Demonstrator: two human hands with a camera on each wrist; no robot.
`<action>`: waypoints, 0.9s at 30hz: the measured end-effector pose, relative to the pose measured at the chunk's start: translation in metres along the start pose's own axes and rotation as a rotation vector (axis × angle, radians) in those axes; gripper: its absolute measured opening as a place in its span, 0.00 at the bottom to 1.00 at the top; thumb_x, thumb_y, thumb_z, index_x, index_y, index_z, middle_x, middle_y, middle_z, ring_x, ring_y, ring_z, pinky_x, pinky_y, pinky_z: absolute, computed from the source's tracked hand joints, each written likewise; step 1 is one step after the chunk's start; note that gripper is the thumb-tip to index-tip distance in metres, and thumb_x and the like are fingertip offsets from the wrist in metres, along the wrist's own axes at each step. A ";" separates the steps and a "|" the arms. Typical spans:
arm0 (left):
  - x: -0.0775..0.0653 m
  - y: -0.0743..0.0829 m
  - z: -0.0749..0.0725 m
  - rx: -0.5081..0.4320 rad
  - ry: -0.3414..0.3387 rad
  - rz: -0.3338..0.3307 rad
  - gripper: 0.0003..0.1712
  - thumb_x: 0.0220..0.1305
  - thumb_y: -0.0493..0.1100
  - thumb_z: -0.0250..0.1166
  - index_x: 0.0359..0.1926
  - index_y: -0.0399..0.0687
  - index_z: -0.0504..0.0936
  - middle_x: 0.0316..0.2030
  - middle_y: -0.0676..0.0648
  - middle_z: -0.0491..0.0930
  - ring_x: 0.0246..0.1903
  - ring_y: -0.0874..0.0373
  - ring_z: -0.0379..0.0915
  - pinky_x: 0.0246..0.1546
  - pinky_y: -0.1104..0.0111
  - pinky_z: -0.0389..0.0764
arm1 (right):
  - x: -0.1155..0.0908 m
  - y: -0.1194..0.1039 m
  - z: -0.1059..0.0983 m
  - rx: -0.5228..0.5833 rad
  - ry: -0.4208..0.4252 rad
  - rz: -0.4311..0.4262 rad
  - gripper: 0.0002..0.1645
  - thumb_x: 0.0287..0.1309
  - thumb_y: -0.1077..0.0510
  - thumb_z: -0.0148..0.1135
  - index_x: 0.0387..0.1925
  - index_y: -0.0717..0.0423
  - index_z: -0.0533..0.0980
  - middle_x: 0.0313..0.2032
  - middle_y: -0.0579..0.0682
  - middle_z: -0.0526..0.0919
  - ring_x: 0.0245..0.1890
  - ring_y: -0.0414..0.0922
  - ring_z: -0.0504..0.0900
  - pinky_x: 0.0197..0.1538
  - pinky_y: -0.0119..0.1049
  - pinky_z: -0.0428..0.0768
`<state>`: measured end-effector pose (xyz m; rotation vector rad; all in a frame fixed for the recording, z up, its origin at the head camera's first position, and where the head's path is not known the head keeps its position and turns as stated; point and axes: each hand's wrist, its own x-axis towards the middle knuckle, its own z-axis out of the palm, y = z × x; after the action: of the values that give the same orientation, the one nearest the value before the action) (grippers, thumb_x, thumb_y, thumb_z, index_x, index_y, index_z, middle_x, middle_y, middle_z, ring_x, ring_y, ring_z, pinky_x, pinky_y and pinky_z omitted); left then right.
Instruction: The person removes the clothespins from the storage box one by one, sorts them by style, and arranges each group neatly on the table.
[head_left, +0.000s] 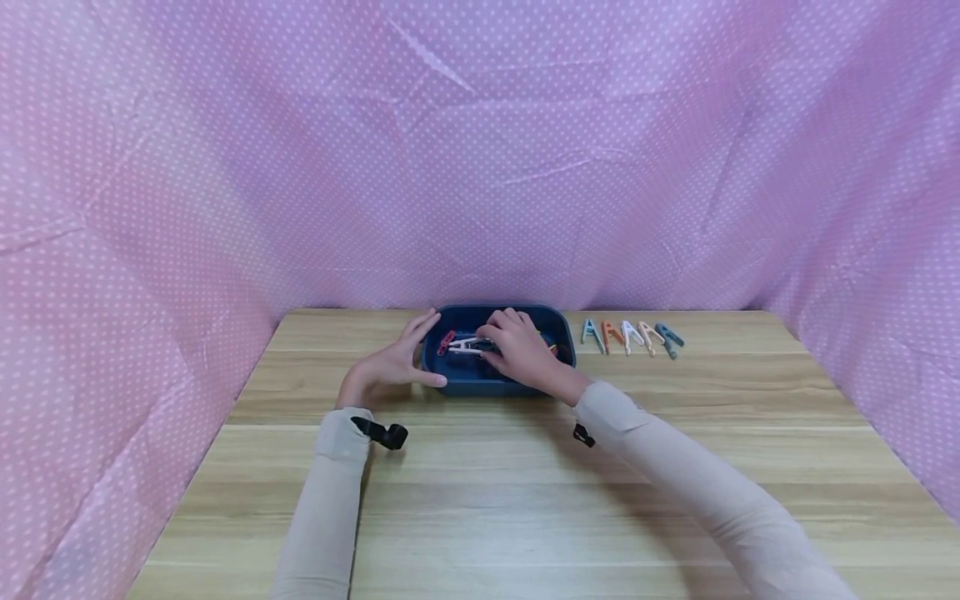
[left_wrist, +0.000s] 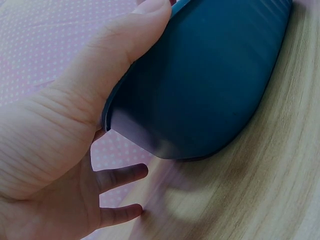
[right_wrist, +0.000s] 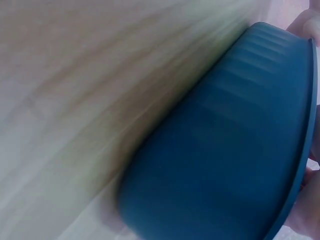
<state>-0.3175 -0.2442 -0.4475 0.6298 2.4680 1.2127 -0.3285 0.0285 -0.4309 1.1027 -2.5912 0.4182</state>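
A dark blue plastic bin [head_left: 487, 388] stands at the table's far edge with clothespins in it. My left hand [head_left: 390, 358] spans its left end, thumb on the front rim and a finger at the back corner. In the left wrist view two fingers [left_wrist: 122, 176] stick out straight, apart from the bin wall [left_wrist: 210, 90]. My right hand [head_left: 522, 346] reaches into the bin with bent fingers and pinches a white clothespin [head_left: 465, 345] by its handle end. A red clothespin [head_left: 446, 342] lies left of it. The right wrist view shows mostly the bin's outside wall [right_wrist: 215, 150].
Right of the bin, several clothespins lie in a row: light blue [head_left: 592, 336], orange [head_left: 611, 336], white [head_left: 631, 337], beige [head_left: 650, 337] and dark blue [head_left: 669, 338]. Wooden tabletop [head_left: 480, 500] extends in front. A pink dotted cloth [head_left: 480, 167] hangs behind and at both sides.
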 end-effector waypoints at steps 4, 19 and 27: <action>0.000 0.000 0.000 -0.003 -0.001 -0.003 0.68 0.57 0.51 0.78 0.83 0.56 0.36 0.82 0.51 0.26 0.81 0.46 0.24 0.78 0.40 0.43 | -0.006 0.001 -0.002 -0.005 0.017 -0.008 0.14 0.63 0.55 0.71 0.49 0.54 0.84 0.45 0.52 0.80 0.46 0.49 0.74 0.59 0.50 0.75; -0.002 0.000 0.002 -0.006 -0.001 0.005 0.67 0.58 0.51 0.77 0.83 0.51 0.37 0.82 0.49 0.26 0.81 0.42 0.25 0.76 0.36 0.43 | -0.024 0.007 -0.012 0.030 0.045 0.008 0.15 0.61 0.55 0.72 0.48 0.55 0.84 0.45 0.52 0.80 0.46 0.50 0.76 0.59 0.51 0.75; -0.001 -0.001 0.001 0.008 0.005 0.020 0.67 0.58 0.51 0.77 0.83 0.51 0.37 0.82 0.47 0.26 0.81 0.41 0.26 0.76 0.36 0.44 | -0.033 0.017 -0.018 0.064 0.092 0.016 0.15 0.59 0.57 0.73 0.47 0.56 0.84 0.44 0.52 0.80 0.46 0.51 0.75 0.57 0.54 0.74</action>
<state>-0.3162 -0.2449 -0.4486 0.6555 2.4777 1.2129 -0.3165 0.0680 -0.4293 1.0582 -2.5245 0.5464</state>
